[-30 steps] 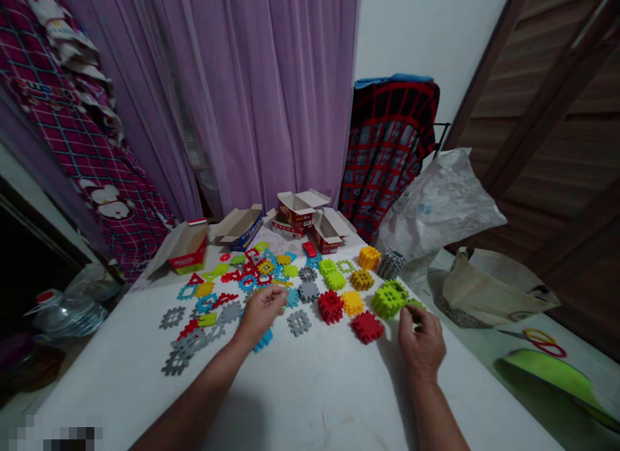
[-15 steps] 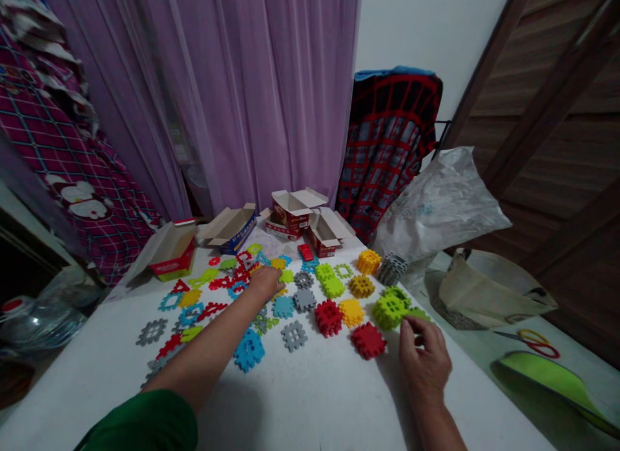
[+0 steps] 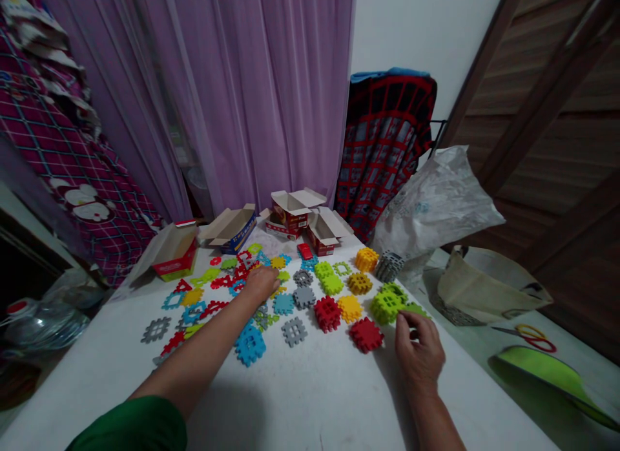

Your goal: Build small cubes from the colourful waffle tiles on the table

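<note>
My left hand (image 3: 262, 283) reaches into the spread of coloured plastic building pieces, its fingers curled down among red, yellow and blue ones; whatever is in them is hidden. My right hand (image 3: 420, 349) is closed loosely at the right, thumb and fingers bent toward each other, just in front of a stack of light green pieces (image 3: 386, 305). What it holds, if anything, does not show. To its left are a red stack (image 3: 367, 335), another red stack (image 3: 328, 313) and a yellow piece (image 3: 349, 308). A blue stack (image 3: 250, 345) lies below my left wrist.
Open cardboard boxes (image 3: 232, 228) line the back of the white table (image 3: 300, 406). Yellow (image 3: 367, 260) and grey stacks (image 3: 389, 267) stand at the right edge. Beyond it are a plastic bag (image 3: 436, 205), a cloth bag (image 3: 489, 286) and scissors (image 3: 533, 338).
The view has shifted slightly. My left hand has stayed over the pile, its fingers drawn in a little more. My right hand remains beside the light green stack.
</note>
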Available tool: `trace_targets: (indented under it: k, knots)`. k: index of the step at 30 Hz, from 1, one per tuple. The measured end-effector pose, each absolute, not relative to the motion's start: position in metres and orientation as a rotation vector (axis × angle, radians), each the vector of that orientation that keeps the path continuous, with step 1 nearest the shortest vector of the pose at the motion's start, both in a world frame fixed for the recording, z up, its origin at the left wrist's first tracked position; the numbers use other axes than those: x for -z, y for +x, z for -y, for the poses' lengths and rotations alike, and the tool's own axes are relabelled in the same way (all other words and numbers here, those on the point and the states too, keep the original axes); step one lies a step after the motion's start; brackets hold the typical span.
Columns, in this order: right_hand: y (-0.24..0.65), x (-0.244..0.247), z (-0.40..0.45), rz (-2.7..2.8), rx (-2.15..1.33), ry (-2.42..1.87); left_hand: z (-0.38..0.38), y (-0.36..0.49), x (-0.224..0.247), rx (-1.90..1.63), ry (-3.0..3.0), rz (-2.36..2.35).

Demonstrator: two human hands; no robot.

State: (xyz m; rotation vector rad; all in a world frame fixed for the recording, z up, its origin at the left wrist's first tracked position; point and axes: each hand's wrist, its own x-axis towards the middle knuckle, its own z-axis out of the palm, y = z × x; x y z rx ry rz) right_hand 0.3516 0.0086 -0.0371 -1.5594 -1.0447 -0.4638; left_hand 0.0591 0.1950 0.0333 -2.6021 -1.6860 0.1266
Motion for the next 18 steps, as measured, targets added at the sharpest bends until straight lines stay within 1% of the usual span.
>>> trace_targets:
  k: [5,7,10,12,18]
  knots:
    - [0.352,0.035,-0.009,1.013,0.437,-1.557,-0.198,0.045,-0.045,-0.077,-2.526,1.777]
    - [0.351,0.035,-0.009,1.004,0.424,-1.563,-0.201,0.043,-0.050,0.077,-2.504,1.883]
    - [0.352,0.035,-0.009,1.001,0.422,-1.560,-0.207,0.051,-0.052,0.544,-2.596,2.201]
    - [0.352,0.036,-0.008,1.002,0.423,-1.555,-0.209,0.061,-0.049,0.770,-2.697,2.367]
    - [0.355,0.034,-0.007,0.981,0.399,-1.564,-0.206,0.094,-0.034,0.912,-2.869,2.465]
